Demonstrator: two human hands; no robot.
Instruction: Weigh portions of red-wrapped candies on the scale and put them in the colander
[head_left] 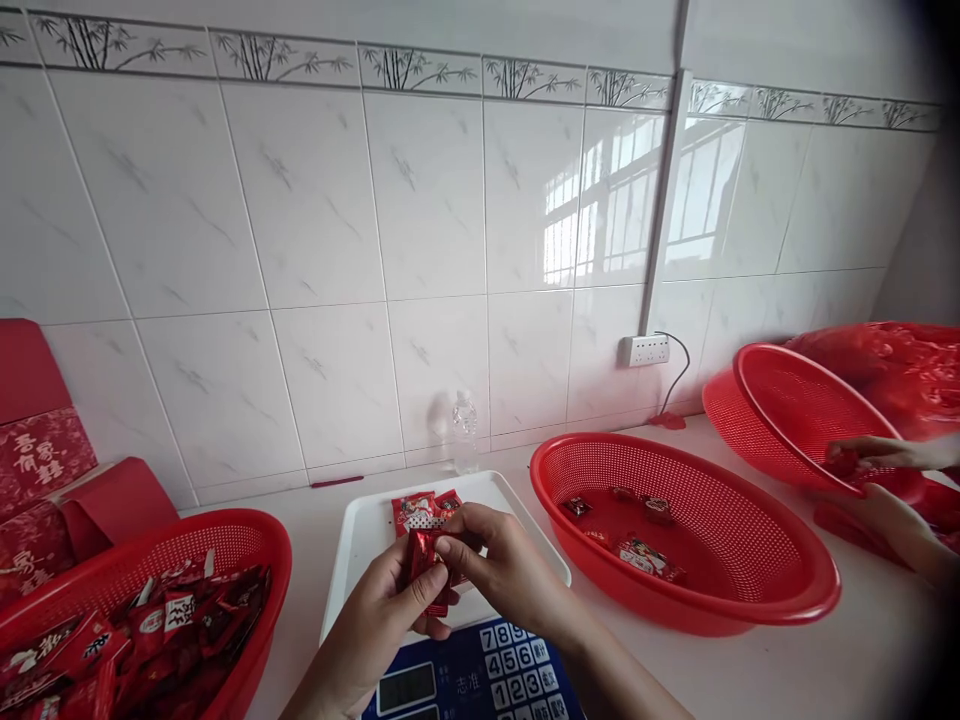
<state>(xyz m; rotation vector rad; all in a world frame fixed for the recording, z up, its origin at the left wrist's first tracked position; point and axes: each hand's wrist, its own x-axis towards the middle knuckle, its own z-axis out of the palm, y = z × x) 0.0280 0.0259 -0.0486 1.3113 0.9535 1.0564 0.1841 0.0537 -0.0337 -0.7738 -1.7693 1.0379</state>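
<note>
Over the tray of a digital scale (349,530), my left hand (386,600) grips a small red foil packet (424,560) from the left. My right hand (499,570) pinches the same packet at its right side, thumb and fingers closed near its upper part. Behind the hands, several red printed packets (414,508) lie on the white tray. The scale's blue keypad (517,665) and display show below my wrists. What lies under my palms is hidden.
A red basket full of packets (169,625) stands at left, by red boxes (45,470). To the right is a red basket (720,480) holding a few packets. A clear bottle (465,430) stands by the wall. Far right, another person's hands (892,455) are at a tilted red basket (795,400).
</note>
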